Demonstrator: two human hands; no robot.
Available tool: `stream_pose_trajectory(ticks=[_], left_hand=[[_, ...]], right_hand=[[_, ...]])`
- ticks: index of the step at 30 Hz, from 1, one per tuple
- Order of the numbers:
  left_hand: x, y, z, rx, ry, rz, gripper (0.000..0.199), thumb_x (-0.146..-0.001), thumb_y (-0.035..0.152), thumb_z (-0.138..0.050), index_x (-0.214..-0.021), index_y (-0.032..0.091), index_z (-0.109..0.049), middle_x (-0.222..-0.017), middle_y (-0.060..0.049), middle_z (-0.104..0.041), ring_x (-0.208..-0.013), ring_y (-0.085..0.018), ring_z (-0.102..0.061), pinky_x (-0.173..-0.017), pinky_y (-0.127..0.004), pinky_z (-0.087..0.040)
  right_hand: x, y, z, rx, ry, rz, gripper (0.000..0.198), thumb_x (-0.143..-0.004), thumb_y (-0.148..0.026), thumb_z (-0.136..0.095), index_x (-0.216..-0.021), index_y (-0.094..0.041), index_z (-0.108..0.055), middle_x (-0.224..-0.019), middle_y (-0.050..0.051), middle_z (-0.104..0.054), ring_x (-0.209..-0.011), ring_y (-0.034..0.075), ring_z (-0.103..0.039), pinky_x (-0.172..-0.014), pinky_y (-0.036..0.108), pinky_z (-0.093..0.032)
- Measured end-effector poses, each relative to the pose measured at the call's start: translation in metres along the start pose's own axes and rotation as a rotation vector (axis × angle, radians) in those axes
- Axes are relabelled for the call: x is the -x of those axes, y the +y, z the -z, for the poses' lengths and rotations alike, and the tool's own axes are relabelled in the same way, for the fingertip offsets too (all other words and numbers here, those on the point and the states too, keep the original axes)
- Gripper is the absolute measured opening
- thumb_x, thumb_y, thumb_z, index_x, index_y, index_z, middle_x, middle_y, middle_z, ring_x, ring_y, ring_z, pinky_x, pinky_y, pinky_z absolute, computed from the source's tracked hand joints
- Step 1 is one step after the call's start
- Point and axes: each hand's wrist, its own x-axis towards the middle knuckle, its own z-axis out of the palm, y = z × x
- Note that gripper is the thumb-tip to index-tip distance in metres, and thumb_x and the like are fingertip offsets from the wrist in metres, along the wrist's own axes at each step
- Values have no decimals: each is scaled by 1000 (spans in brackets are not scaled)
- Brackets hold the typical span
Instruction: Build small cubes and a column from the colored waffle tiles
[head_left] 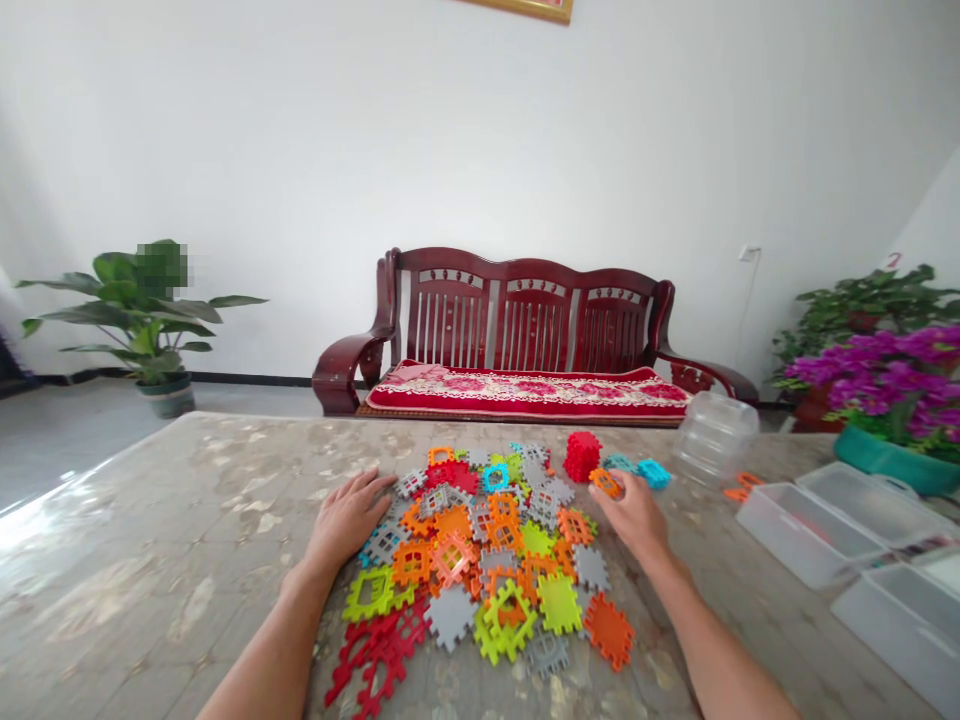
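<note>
From here I see a person's two bare hands over a table [150, 570] covered in a patterned cloth. Across the middle of it, from close to the far edge toward the near side, spreads a loose heap of notched plastic pieces [496, 560] in orange, grey, lime, red and blue, many overlapping. The left hand [349, 515] lies palm down against the heap's left side, fingers loosely stretched out and gripping nothing that I can see; whether its fingertips touch a piece, I cannot tell. The right hand [636, 512], on the heap's right side, pinches an orange piece [605, 484] between thumb and fingers. Just beyond that piece, nearer the far edge, stands a red stack [582, 458], with teal pieces [619, 463] and blue pieces [654, 473] to its right. Toward the far right corner sit a clear container [716, 435], small orange parts [742, 487] and a teal planter [892, 462] of purple flowers [885, 380]. Translucent boxes [784, 540] line the table's right side. Past the far edge stands a dark red wooden settee [532, 320].
</note>
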Motion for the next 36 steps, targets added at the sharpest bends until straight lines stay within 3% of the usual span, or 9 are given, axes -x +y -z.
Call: stream_pose_trajectory(ticks=[8, 12, 14, 19, 24, 27, 32, 36], left_hand=[[0, 1, 1, -2, -10, 8, 45, -94, 37, -40, -135, 32, -59, -148, -5, -51, -139, -24, -43, -113, -42, -33], [0, -1, -1, 17, 19, 4, 43, -94, 37, -42, -133, 33, -60, -147, -4, -52, -138, -25, -44, -113, -42, -33], [0, -2, -3, 25, 24, 6, 43, -94, 37, -43, -133, 33, -60, -146, -4, -52, -137, -25, -44, -113, -42, -34], [0, 0, -3, 22, 18, 17, 43, -93, 37, -43, -133, 33, -60, -146, -4, -52, -137, -24, -44, -113, -42, -33], [1, 0, -2, 31, 30, 12, 43, -93, 37, -43, -132, 33, -61, -146, -4, -53, -136, -24, -46, -113, -42, -34], [1, 0, 0, 30, 10, 16, 43, -93, 36, -43, -133, 33, -60, -147, -4, -52, -138, -24, -44, -114, -42, -32], [1, 0, 0, 29, -7, 19, 45, -94, 37, -41, -135, 32, -59, -148, -5, -50, -139, -25, -42, -114, -44, -32], [1, -1, -1, 33, 0, 17, 44, -93, 37, -41, -134, 33, -59, -148, -5, -51, -139, -25, -42, -114, -44, -32]], right_hand=[[16, -39, -21, -265, -89, 135, 51, -75, -52, -65, -114, -19, -65, -104, 9, -67, -76, 20, -62, -80, 38, -51], [17, -55, -35, -555, -193, 185, 60, -76, -49, -66, -127, -19, -58, -117, 12, -67, -90, 23, -66, -81, 38, -54], [16, -58, -38, -603, -235, 230, 55, -79, -47, -63, -126, -19, -59, -121, 12, -66, -99, 24, -66, -85, 38, -54], [9, -73, -36, -369, -162, 330, 32, -88, -37, -52, -110, -20, -68, -116, 10, -69, -110, 25, -62, -98, 41, -47], [-3, -124, -43, -40, -301, 482, 35, -89, -30, -53, -120, -19, -65, -122, 10, -68, -116, 25, -58, -102, 38, -41], [-9, -151, -54, 98, -379, 473, 34, -87, -32, -56, -118, -21, -67, -114, 10, -71, -111, 26, -59, -97, 36, -42], [-13, -166, -65, 79, -394, 402, 37, -76, -19, -62, -112, -26, -70, -98, 4, -75, -102, 24, -61, -87, 32, -45], [-17, -158, -58, -34, -367, 358, 40, -77, -17, -58, -115, -26, -69, -99, 1, -74, -90, 18, -64, -82, 28, -48]])
